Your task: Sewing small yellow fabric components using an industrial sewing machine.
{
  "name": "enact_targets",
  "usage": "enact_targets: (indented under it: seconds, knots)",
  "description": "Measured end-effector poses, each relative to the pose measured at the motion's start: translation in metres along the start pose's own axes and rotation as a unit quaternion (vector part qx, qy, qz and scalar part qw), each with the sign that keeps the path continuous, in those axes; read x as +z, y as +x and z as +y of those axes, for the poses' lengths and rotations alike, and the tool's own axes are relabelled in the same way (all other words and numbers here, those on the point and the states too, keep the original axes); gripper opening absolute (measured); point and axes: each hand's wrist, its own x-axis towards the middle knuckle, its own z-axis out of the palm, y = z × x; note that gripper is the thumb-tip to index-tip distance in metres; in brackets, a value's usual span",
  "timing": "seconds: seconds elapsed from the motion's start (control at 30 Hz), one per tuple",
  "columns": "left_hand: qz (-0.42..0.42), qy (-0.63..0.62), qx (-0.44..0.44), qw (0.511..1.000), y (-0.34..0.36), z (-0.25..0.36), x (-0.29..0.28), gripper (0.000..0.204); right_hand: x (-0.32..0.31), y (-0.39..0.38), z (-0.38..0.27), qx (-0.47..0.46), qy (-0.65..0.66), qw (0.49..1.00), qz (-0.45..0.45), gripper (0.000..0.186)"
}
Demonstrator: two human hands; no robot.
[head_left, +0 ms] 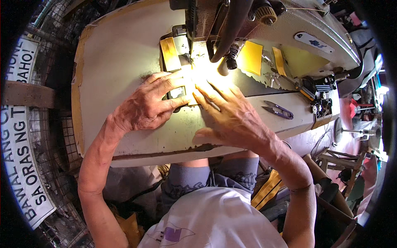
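Observation:
Under the sewing machine's head (pixel 200 20), a small yellow piece (pixel 191 101) lies in bright lamplight, its upper part washed out by glare. My left hand (pixel 153 101) rests beside and over it, fingers apart and slightly bent, fingertips on the piece and the dark metal plate. My right hand (pixel 225 113) lies with fingers stretched out, fingertips at the piece's right side, thumb on the table (pixel 107 53). A yellow strip (pixel 170 53) is above my left hand. Right of the needle area are a yellow square (pixel 250 58) and a narrow yellow strip (pixel 279 60).
Thread snips (pixel 278 109) lie at the right on the machine bed, near black metal fittings (pixel 321 105). A wire grid (pixel 58 49) with a printed sign (pixel 20 136) stands at the left. Yellow material (pixel 266 186) and wooden pieces (pixel 345 161) are below and right of the table.

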Motion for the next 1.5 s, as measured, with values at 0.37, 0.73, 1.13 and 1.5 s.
enact_targets:
  seconds: [0.37,0.73,1.13,1.5]
  knots:
    - [0.094,0.043,-0.066,0.992,0.022,0.012,0.016,0.02,0.001,-0.001,0.013,-0.05,-0.001,0.999,-0.002,0.084]
    - [0.063,0.045,-0.078,0.994,0.02,0.015,0.016,0.031,0.009,-0.027,-0.009,-0.007,-0.004,1.0,0.013,0.073]
    - [0.096,0.085,-0.042,0.991,0.02,0.022,0.015,0.025,0.002,-0.022,-0.009,-0.022,0.0,1.0,0.005,0.068]
    - [0.092,0.044,-0.038,0.994,0.02,0.021,0.018,0.031,-0.003,-0.016,0.0,-0.03,0.019,0.999,-0.002,0.065]
